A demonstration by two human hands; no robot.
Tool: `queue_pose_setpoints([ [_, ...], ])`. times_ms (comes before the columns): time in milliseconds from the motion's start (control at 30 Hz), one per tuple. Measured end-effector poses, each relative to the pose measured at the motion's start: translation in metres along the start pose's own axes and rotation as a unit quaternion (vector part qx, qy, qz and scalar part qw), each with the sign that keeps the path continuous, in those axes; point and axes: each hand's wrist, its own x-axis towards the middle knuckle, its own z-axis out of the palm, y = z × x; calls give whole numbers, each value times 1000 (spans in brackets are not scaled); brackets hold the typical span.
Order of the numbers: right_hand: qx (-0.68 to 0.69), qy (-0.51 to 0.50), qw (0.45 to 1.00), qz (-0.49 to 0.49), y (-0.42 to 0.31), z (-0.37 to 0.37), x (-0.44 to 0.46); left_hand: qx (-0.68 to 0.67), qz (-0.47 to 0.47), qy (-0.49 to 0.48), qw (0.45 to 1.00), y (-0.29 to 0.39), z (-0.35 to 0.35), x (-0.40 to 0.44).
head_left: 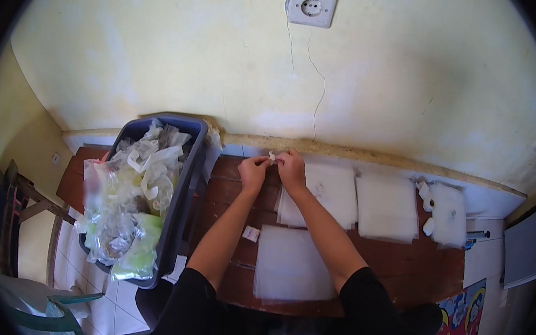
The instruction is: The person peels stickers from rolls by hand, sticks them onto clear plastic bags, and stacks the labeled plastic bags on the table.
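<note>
Near the far edge of the brown wooden table [228,193], my left hand [253,172] and my right hand [291,170] meet fingertip to fingertip. Both pinch a small crumpled whitish piece [272,158]; whether it is plastic or paper cannot be made out. Under and beside my right forearm lies a stack of translucent plastic sheets or bags [332,194]. Closer to me is another translucent stack [289,263]. A small white packet with a reddish mark [251,233] rests left of that nearer stack.
At left, a dark grey bin [182,224] overflows with crumpled plastic bags [133,201]. Two more translucent stacks [388,205] [450,214] lie to the right, with white rolls [426,197] between them. Behind the table rises a cracked wall with a socket [311,7]. A green plastic chair [48,320] stands lower left.
</note>
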Motion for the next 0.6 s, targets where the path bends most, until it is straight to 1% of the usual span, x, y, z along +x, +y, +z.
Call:
queue_pose_setpoints([
  [67,-26,-30,999,1,7,8,2,33,36,7,999,-2,2,4],
  [100,-24,-26,999,-4,8,11,3,33,41,10,999,-6,4,7],
  [167,-46,-56,997,-1,12,15,1,33,95,7,995,-16,7,10],
  [200,-45,-55,997,-1,12,15,1,33,96,7,995,-17,7,12],
  [267,-77,-71,994,-21,13,13,-1,76,178,8,981,-21,9,12],
  [300,-77,-74,994,-19,14,12,-2,76,175,6,982,-22,8,11],
  [367,-113,-87,989,-46,17,12,1,121,242,-5,963,-21,6,12],
  [400,-113,-89,989,-43,20,14,-1,122,239,-7,963,-24,6,12],
  [467,-167,-120,977,-48,23,19,-2,212,286,-37,934,-26,6,13],
  [600,-178,-136,974,-14,21,22,-3,223,287,-64,930,-28,4,12],
])
